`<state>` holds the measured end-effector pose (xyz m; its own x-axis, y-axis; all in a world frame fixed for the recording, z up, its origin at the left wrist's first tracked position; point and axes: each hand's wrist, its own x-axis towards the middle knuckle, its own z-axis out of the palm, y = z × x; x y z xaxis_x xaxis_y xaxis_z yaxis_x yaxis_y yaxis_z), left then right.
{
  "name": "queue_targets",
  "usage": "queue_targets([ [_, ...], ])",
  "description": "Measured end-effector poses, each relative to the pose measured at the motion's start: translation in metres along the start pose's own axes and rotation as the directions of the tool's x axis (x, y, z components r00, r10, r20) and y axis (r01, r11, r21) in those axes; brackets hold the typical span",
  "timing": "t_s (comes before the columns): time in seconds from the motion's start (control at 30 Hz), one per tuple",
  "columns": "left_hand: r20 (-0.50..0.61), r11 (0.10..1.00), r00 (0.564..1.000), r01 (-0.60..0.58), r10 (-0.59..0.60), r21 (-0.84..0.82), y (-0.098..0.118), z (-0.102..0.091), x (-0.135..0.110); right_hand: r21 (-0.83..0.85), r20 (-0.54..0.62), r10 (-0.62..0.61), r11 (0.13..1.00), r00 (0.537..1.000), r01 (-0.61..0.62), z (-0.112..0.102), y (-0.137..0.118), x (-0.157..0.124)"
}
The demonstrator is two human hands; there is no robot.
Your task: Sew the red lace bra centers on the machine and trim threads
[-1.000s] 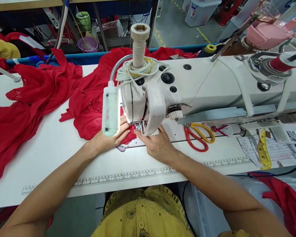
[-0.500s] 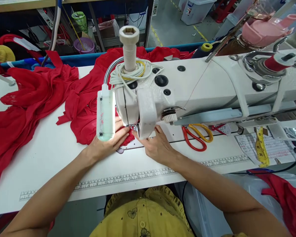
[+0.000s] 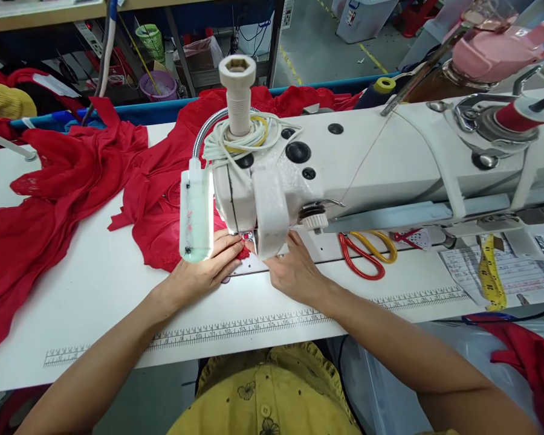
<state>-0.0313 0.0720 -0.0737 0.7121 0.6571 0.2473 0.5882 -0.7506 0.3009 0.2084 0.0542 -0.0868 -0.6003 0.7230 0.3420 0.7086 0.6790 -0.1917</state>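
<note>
Red lace-like fabric [image 3: 156, 241] lies under the head of a white sewing machine [image 3: 274, 199], with a small edge of it showing by the metal presser foot [image 3: 247, 236]. My left hand [image 3: 206, 264] rests flat on this fabric just left of the foot, its fingers stretched out towards it. To the right of the foot, my right hand [image 3: 292, 270] sits low on the machine bed, one digit reaching to the fabric's edge. The machine head covers most of its fingers, so its grip is hidden. A lamp [image 3: 196, 214] partly covers the fabric behind my left hand.
Scissors with red and yellow handles [image 3: 367, 255] lie right of my right hand. A yellow measuring tape [image 3: 492, 275] lies on a written paper sheet [image 3: 462, 272]. More red fabric [image 3: 72, 199] spreads over the left side of the white table [image 3: 100, 290]. A printed ruler [image 3: 226, 330] runs along the front edge.
The whole view has shifted slightly. My left hand has slid a little over the fabric, closer to the presser foot. My right hand keeps nearly the same place beside the foot.
</note>
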Motion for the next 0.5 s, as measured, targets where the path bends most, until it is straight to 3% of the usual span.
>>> queue_targets([
  [0.5, 0.134, 0.996, 0.991, 0.036, -0.025, -0.083, -0.012, -0.003, -0.002, 0.014, -0.012, 0.02, 1.0, 1.0, -0.02, 0.003, 0.001, -0.001],
])
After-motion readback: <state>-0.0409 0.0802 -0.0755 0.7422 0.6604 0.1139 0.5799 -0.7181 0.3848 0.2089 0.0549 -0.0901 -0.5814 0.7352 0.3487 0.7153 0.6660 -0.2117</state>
